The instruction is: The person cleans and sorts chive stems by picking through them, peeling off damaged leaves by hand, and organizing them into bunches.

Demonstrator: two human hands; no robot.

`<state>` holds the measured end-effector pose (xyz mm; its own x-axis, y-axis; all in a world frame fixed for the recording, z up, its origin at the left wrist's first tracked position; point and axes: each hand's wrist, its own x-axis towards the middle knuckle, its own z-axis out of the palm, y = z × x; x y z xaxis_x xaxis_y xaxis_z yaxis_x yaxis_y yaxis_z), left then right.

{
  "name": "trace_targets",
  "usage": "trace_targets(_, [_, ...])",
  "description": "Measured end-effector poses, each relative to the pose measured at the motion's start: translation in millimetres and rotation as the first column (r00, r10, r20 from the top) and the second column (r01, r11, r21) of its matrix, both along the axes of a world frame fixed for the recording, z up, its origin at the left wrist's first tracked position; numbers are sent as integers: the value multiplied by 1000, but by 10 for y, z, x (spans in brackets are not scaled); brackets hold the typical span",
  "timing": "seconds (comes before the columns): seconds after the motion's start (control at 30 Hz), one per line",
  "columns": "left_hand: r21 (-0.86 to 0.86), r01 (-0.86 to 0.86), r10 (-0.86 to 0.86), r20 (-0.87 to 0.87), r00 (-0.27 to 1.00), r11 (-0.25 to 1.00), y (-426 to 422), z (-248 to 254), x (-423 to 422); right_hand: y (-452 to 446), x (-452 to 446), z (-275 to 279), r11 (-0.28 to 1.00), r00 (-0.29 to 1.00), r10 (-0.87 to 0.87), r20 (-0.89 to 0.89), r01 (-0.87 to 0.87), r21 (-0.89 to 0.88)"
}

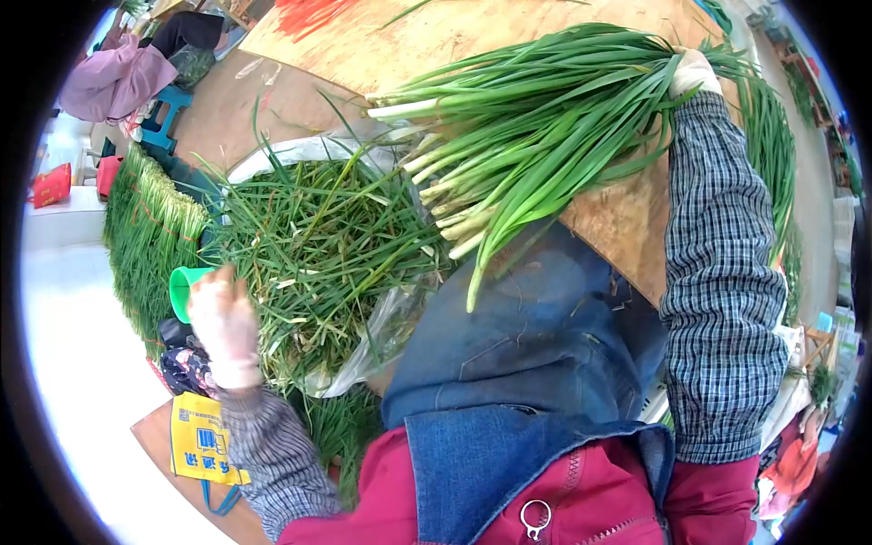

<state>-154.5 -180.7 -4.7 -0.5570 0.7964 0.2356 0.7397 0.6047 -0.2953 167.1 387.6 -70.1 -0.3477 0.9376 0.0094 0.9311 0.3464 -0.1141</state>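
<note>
Green stalks (554, 118) in right hand (696, 74); white-ended

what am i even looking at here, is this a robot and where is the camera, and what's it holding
There's no robot: these are a person's own two hands. The single picture comes from a camera worn on the head, looking forward and down, so jeans and checked sleeves show too. The view looks curved, with dark corners.

The right hand grips a bunch of long leafy greens, pale stem ends pointing left in the picture. Behind it is a wooden tabletop with red strips on it.

The left hand is blurred beside a green plastic container; I can't tell whether it holds anything. Nearby, loose green leaves fill a plastic bag.
</note>
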Motion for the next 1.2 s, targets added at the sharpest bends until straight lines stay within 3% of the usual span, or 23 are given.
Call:
trace_targets(0.03, [250,91,-159,267,951,964,150,-14,202,-81,-32,45,1000,997,22,68,-23,12])
trace_targets(0.07, [457,126,-352,451,820,880,447,108,569,-178,-73,102,998,990,51,133,-55,27])
trace_targets(0.1, [615,159,-548,517,658,772,669,108,835,-297,-94,171,995,977,81,196,-91,40])
trace_targets(0.17, [645,337,-699,454,553,686,1001,134,1178,-356,-114,241,995,972,82,220,-92,37])
trace_targets(0.2, [648,410,-741,388,547,642,1157,130,1307,168,-36,-136,1000,997,-24,67,25,-14])
trace_targets(0.3, [373,523,-639,358,681,766,1486,286,1631,298,24,-110,999,975,36,217,-28,-40])
trace_targets(0.37, [371,474,-577,248,778,798,1498,-21,1435,-199,-81,166,998,984,-20,175,31,-57])
trace_targets(0.4, [458,492,-626,204,752,740,1494,-112,1288,-569,-177,359,995,986,-73,151,61,84])
trace_targets(0.43, [507,500,-686,291,667,702,1466,-71,1106,-589,-222,419,993,991,-72,112,61,96])
trace_targets(0.5, [723,251,-701,425,573,644,1454,59,847,-637,-236,458,992,997,-68,46,63,107])
trace_targets(0.57, [683,54,-579,572,581,728,1393,205,666,-859,-420,664,966,979,61,197,-107,234])
trace_targets(0.63, [672,-110,-514,652,557,733,1373,232,532,-847,-594,716,940,933,114,341,-212,265])
trace_targets(0.7, [697,-4,-397,413,820,718,1376,210,383,-730,-713,619,961,876,92,473,-203,189])
trace_targets(0.73, [597,234,-331,55,942,767,1353,271,364,-658,-754,579,969,849,80,522,-189,158])
trace_targets(0.83, [693,436,-435,-193,879,574,1318,391,747,-561,-803,493,985,777,70,626,-152,78])
trace_targets(0.9, [780,459,-724,-11,689,426,1284,339,1148,-556,-810,477,989,775,61,629,-132,67])
trace_targets(0.93, [688,474,-739,136,659,549,1306,370,1310,-548,-818,497,987,768,75,636,-147,62])
trace_targets(0.97, [576,495,-726,281,627,650,1342,407,1434,-602,-801,550,986,795,76,602,-149,73])
trace_targets(1.1, [423,518,-649,274,710,744,1694,74,1390,-884,-750,805,981,947,78,312,-129,147])
trace_targets(1.2, [617,374,-722,587,367,692,1736,-69,1268,-1139,-690,1143,977,984,107,-144,-77,199])
